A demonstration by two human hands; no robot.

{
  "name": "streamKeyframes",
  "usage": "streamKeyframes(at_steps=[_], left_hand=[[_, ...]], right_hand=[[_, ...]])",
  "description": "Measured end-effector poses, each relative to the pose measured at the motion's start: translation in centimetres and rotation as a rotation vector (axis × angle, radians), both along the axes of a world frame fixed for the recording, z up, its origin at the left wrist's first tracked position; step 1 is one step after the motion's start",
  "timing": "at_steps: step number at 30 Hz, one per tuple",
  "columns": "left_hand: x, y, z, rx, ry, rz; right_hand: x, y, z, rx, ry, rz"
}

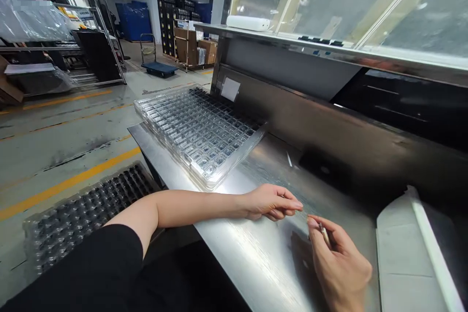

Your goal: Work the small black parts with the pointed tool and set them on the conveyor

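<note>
One head view: two bare hands, set above the metal surface (234, 243), fingertips near each other but apart.
Small part (324, 235): located in the right hand (340, 261), between thumb and curled fingers; pale and metallic in look, outline largely covered, exact type not readable.
Right hand state: thumb and forefinger drawn together, pinching the small part.
Left hand (272, 202) state: thumb and fingers gathered at the tips; whether anything thin lies between them cannot be told.
Part weight: judged light; fingertip support should suffice.
Part stiffness: probably rigid, with little give under a pinch.
Part slip: smooth-looking faces may slide on dry skin; apply steady, moderate pressure.
Part fragility: not determinable from its appearance; avoid squeezing or twisting.
Part grip point: take the exposed sides between thumb and forefinger pads, leaving the ends free.
Clear tray (239, 153): rests on the surface, beyond the left hand; many small compartments. Judged light, thin and flexible; hold by opposite rims, level, to limit bending.
Lower tray (29, 234): below the surface edge, at lower left; dark pockets in clear plastic.
Pale bin (402, 248): beside the right hand, at the right.
</note>
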State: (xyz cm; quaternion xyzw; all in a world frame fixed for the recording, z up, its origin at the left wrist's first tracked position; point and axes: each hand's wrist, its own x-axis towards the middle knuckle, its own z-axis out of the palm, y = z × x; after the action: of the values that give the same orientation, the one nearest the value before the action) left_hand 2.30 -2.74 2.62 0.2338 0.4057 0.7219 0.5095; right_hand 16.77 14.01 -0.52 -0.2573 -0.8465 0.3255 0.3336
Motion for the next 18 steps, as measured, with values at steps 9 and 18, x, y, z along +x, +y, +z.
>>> streamKeyframes(at_steps=[9, 18], left_hand=[[-5.9, -3.3, 5.1, 0.148, 0.034, 0.354], [-23.9, -13.3, 10.0, -0.099, -0.051, 0.966]], right_hand=[[0.0, -0.1, 0.3, 0.049, -0.005, 0.023], [-0.2, 0.2, -1.1, 0.115, -0.028, 0.143]])
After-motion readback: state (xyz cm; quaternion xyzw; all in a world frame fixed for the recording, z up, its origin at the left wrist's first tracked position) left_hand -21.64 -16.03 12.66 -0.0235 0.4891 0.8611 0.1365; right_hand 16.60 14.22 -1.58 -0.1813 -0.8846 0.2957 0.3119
